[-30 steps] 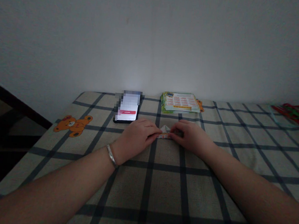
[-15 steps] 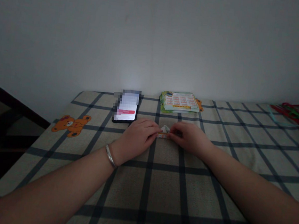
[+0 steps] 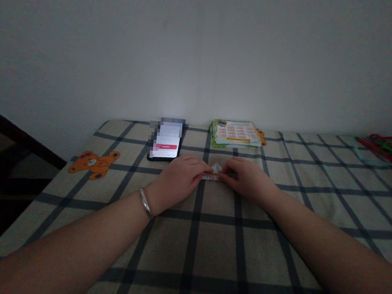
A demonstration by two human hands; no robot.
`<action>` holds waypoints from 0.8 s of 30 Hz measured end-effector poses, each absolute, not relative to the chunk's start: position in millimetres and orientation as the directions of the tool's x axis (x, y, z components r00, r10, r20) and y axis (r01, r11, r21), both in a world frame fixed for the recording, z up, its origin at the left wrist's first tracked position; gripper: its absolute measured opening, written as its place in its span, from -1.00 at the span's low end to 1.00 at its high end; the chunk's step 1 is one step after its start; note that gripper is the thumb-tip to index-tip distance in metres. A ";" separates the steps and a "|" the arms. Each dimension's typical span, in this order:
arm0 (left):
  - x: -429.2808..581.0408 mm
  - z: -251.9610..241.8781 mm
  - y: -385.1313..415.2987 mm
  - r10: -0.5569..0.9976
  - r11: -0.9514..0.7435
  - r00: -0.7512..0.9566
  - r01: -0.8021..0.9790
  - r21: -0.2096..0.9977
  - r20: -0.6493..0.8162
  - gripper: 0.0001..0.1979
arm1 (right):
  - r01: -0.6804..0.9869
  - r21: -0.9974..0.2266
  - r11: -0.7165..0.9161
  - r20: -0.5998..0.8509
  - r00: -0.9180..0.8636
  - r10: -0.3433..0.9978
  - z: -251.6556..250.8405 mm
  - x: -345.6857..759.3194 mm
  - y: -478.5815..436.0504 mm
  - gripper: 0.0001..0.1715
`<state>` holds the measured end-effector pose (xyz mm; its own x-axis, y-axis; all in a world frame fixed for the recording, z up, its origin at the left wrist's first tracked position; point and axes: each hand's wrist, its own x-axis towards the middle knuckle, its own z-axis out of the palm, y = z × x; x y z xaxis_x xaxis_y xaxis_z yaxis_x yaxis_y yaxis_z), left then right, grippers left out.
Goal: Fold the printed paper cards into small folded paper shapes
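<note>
A small piece of folded printed paper [image 3: 213, 177] lies on the checked cloth, with a pale peaked fold at its back and a printed strip along its front. My left hand [image 3: 184, 175] is closed with its fingertips on the paper's left end. A silver bangle [image 3: 146, 203] circles that wrist. At the right end my right hand [image 3: 244, 176] pinches the paper between thumb and fingers. The fingers of both hands cover parts of the paper's two ends.
A lit phone [image 3: 167, 140] lies beyond my left hand. Near the wall sits a stack of printed sheets [image 3: 236, 133]. Red and green ribbons or cords [image 3: 387, 152] are heaped at the far right. Bear pictures [image 3: 94, 164] decorate the checked cloth [image 3: 214, 249].
My left fingers have shifted slightly left along the paper, so a little more of its printed front strip shows. My right hand has barely moved.
</note>
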<state>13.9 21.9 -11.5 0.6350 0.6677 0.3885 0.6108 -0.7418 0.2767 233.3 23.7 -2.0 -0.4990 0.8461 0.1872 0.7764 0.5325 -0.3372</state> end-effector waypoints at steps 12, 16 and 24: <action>13.8 -3.4 17.7 0.625 -0.778 0.699 0.594 0.205 0.346 -0.81 | 0.798 -0.275 0.537 0.183 -0.505 0.844 -0.3 231.9 20.8 -0.90; 12.9 -7.7 18.7 0.628 -0.775 0.681 0.586 0.235 0.377 -0.83 | 0.760 -0.279 0.587 0.221 -0.544 0.809 -1.3 234.5 20.8 -0.91; 14.4 -8.1 17.1 0.649 -0.759 0.671 0.609 0.233 0.359 -0.85 | 0.589 -0.015 0.808 0.278 -0.773 0.569 3.3 240.9 21.1 -0.74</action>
